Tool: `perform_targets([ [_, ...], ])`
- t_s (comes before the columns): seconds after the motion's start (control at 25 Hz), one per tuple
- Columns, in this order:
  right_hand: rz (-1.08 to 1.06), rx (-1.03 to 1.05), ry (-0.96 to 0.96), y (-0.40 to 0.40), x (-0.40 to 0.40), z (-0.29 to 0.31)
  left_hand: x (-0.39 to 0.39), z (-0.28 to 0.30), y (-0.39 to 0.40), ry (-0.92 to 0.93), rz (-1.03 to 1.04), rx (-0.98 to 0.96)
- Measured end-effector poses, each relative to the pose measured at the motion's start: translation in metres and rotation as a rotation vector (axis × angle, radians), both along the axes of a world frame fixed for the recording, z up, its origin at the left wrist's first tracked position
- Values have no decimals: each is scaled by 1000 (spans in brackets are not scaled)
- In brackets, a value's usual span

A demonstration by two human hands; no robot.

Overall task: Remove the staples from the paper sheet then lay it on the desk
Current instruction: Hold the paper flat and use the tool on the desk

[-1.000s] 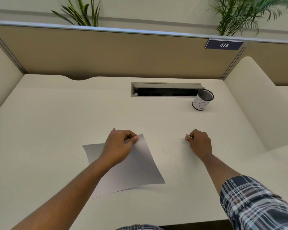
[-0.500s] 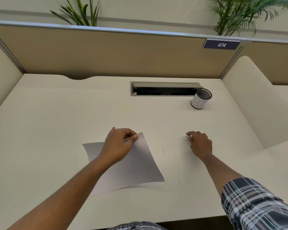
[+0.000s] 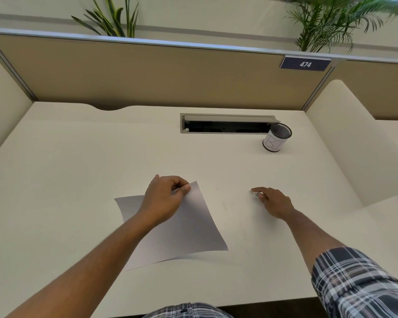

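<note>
The paper sheet (image 3: 184, 228) lies on the pale desk (image 3: 67, 180) in front of the person, turned at an angle, its near right edge curling slightly up off the surface; the left hand (image 3: 164, 198) rests over its far corner, thumb and curled fingers pinching that corner — the sheet bends up a little where it is gripped; the right hand (image 3: 274, 201) sits well apart to the right, low on the desk, fingers stretched forward and loosely spread, with a small shiny metal piece (image 3: 257, 193) at the fingertips; whether the fingers press it, pinch it or merely touch it I cannot tell, nor can I tell what the piece is; any staples in the sheet are too small to make out; a plaid sleeve (image 3: 359, 285) covers the right upper arm; farther back a mesh pen cup (image 3: 276, 138) with a white label stands just beside the right end of an open cable tray (image 3: 225, 125) set into the desk; behind, a tan partition (image 3: 147, 74) carries a dark number plate (image 3: 305, 64) reading 474 — and leafy plants (image 3: 326, 21) rise above it.
</note>
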State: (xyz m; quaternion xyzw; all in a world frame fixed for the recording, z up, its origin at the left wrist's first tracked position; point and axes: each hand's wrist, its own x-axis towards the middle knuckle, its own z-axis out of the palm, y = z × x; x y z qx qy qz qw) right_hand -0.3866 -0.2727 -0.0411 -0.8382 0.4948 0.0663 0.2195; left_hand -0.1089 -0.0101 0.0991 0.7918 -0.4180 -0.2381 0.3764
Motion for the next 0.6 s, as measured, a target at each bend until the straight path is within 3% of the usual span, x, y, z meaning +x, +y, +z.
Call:
perform_targets([
  [0.28,-86,27,-50,0,-1,0,-3,-1,1,12,5,-3],
  [0.6,-218,280,-456,9,-10,6,-4,-5,3,29,7,-8],
])
